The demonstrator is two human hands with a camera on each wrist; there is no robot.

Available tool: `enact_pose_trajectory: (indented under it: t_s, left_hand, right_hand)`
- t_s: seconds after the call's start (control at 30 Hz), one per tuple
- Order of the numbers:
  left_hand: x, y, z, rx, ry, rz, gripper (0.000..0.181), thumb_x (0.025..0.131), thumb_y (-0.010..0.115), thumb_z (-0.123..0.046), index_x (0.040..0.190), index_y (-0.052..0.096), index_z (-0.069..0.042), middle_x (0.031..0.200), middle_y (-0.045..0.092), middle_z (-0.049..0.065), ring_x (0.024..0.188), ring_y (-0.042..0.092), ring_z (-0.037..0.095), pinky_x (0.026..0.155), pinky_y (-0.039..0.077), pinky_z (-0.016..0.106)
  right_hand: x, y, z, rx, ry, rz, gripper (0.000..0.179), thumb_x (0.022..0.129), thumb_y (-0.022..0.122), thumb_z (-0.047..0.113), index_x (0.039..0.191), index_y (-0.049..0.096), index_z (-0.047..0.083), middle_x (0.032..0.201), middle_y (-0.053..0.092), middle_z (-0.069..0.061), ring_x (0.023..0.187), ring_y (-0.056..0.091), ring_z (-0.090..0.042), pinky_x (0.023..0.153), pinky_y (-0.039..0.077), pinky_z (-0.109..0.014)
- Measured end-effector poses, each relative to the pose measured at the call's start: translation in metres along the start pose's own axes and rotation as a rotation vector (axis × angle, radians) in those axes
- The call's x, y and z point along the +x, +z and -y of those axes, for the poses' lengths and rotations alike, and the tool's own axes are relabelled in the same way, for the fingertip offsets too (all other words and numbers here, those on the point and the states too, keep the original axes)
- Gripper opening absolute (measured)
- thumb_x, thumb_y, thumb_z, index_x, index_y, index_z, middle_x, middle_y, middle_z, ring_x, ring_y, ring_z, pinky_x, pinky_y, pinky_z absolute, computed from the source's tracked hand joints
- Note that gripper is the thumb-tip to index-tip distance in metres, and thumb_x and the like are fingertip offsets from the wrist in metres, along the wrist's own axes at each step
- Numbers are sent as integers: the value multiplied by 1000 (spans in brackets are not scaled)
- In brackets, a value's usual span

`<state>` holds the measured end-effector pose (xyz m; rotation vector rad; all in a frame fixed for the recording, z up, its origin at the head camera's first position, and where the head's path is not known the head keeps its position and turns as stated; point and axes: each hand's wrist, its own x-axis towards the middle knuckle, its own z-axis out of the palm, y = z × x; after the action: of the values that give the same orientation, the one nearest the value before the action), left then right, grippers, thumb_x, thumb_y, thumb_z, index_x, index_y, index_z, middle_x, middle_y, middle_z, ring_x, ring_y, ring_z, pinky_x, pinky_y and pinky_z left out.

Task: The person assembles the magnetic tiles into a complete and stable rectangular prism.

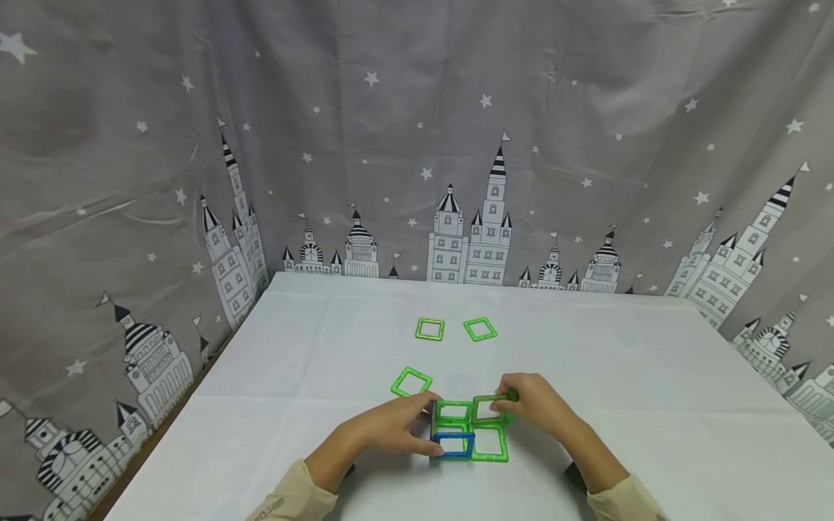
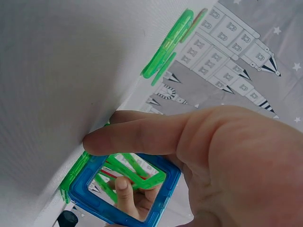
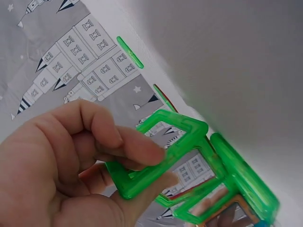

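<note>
In the head view several square magnetic tile frames stand joined near the table's front. Green ones (image 1: 490,458) lie flat, and blue ones rise along the left and front sides. My left hand (image 1: 395,425) grips this cluster from the left, its thumb at the front blue tile (image 1: 455,435). In the left wrist view a finger lies along the top of a blue tile (image 2: 169,194). My right hand (image 1: 536,404) pinches a green square tile (image 3: 182,146) between thumb and fingers at the cluster's back right. Other green tiles stand right behind it, partly hidden by that hand.
A loose green tile (image 1: 422,376) lies just behind my left hand. Farther back on the white table (image 1: 313,347) lie a yellowish-green tile (image 1: 430,320) and another green tile (image 1: 482,338). A grey castle-print curtain (image 1: 391,145) hangs behind the table and along its left side.
</note>
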<state>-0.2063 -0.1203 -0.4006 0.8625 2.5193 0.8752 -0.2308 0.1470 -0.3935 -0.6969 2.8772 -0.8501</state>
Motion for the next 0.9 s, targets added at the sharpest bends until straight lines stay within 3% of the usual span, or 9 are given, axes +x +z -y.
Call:
enact_pose_trajectory:
  t_s: [0.33, 0.5, 0.77, 0.9]
  left_hand:
    - [1, 0, -1, 9, -2, -4, 63, 79, 73, -44, 128, 47, -13, 120, 59, -4, 119, 53, 14, 105, 40, 38]
    - [1, 0, -3, 11, -18, -2, 66, 80, 73, -43, 131, 46, -12, 124, 59, 0, 121, 53, 17, 106, 40, 40]
    - [1, 0, 0, 11, -14, 1, 66, 80, 72, -44, 131, 45, -12, 125, 59, 0, 122, 53, 17, 107, 39, 38]
    - [1, 0, 0, 8, -11, 4, 66, 80, 72, -43, 131, 45, -13, 125, 58, -1, 121, 53, 16, 107, 40, 38]
  right_hand:
    - [-9, -7, 1, -51, -75, 10, 21, 77, 76, 29, 76, 61, 13, 66, 49, 9, 61, 40, -3, 53, 36, -18]
    - [-11, -13, 0, -52, -106, -5, 19, 82, 71, 32, 82, 66, 13, 73, 57, 9, 65, 44, -1, 56, 39, -19]
    - [-14, -25, -1, -7, -65, -25, 8, 89, 62, 11, 91, 68, 6, 83, 66, -1, 68, 49, -4, 57, 43, -20]
    - [-15, -29, -2, -37, -28, -60, 10, 90, 60, 6, 96, 68, 3, 93, 69, -5, 74, 54, -8, 61, 46, -22]
